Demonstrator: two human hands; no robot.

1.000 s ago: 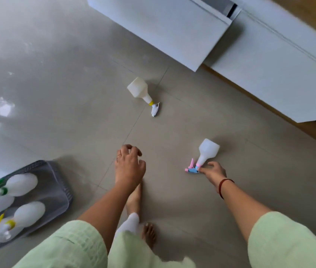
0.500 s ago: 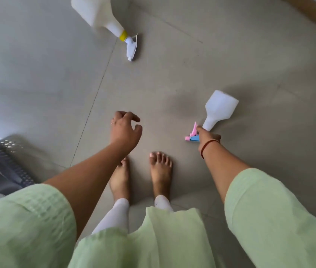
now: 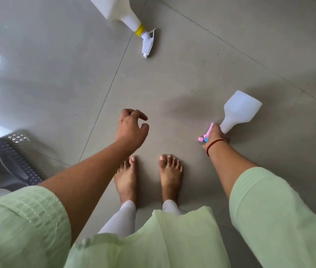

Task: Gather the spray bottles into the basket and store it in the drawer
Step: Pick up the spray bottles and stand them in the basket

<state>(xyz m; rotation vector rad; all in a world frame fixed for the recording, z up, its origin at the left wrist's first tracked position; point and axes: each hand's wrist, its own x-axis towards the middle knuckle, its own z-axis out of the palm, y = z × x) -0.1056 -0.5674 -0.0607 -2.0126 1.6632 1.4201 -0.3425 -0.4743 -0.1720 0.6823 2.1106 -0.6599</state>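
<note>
My right hand [image 3: 214, 135] grips the neck of a white spray bottle with a pink and blue trigger [image 3: 238, 111], its base pointing up and away. My left hand [image 3: 132, 127] hangs over the floor with fingers curled and apart, holding nothing. A second white spray bottle with a yellow collar [image 3: 126, 16] lies on its side on the floor at the top of the view. The dark grey perforated basket [image 3: 16, 167] sits at the left edge, partly cut off, with white bottle bodies showing inside.
I stand barefoot on glossy grey floor tiles [image 3: 56, 74]; my feet [image 3: 147, 178] are just below my hands. My pale green sleeves and tunic fill the bottom of the view. The drawer is out of sight.
The view tilted down, so the white cabinet dropped out and the floor bottle slid to the top. My right hand lifted the pink-trigger bottle off the floor.
</note>
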